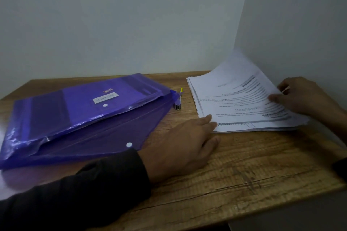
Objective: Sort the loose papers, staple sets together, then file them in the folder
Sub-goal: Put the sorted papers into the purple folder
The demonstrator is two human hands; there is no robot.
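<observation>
Left fingers [207, 121] flat on papers [238, 99]; right fingers [277, 97] pinch top sheet.

Folder [82, 118] left on table [244, 170]; stapler [178, 102] between; papers [234, 99] right.

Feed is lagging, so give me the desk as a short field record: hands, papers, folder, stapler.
left hand: flat on the table, fingertips pressing the paper stack's near-left corner
right hand: pinching the top sheets' right edge, lifting them
paper stack: printed, unstapled as far as visible, far-right of table
folder: purple, flap open, left of stack
stapler: small, between folder and stack, untouched
</observation>
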